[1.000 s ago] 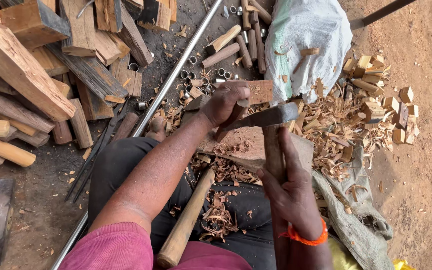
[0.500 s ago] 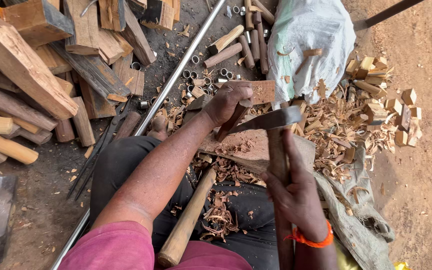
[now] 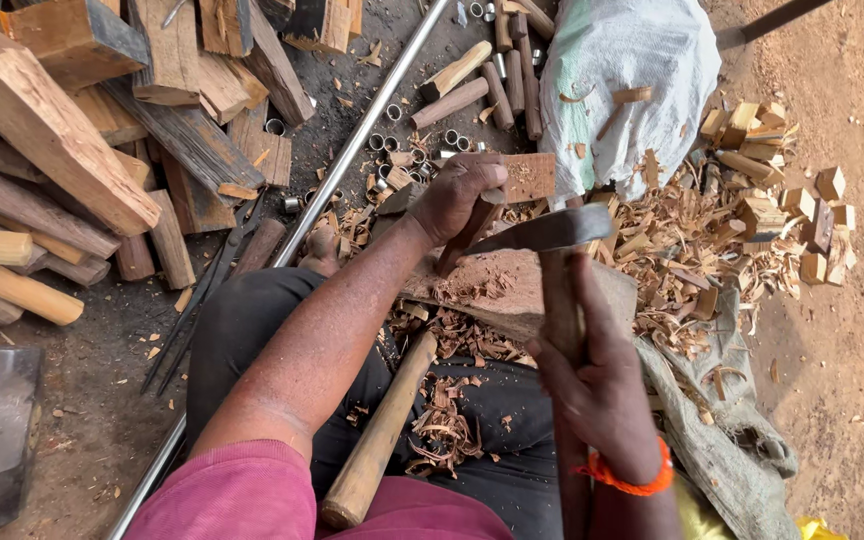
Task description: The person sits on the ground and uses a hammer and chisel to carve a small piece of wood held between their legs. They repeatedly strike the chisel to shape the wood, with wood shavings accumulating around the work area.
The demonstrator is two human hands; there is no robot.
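Left hand point(image 3: 462, 200) grips wood blank point(image 3: 497, 195) upright on chopping block point(image 3: 512, 290). Right hand point(image 3: 592, 385) clenches adze point(image 3: 552, 232) handle low. Blank looks stiff, light; hold top end, clear of blade.

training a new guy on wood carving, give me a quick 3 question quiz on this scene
1. True or false: the left hand steadies a reddish wood piece on the chopping block.
2. What does the right hand grip? A) a saw B) the wooden handle of an adze C) a metal pipe
3. Fill in: the loose wooden handle lies across the person's ____.

Key
1. True
2. B; its dark blade sits beside the wood piece.
3. Lap, among shavings.
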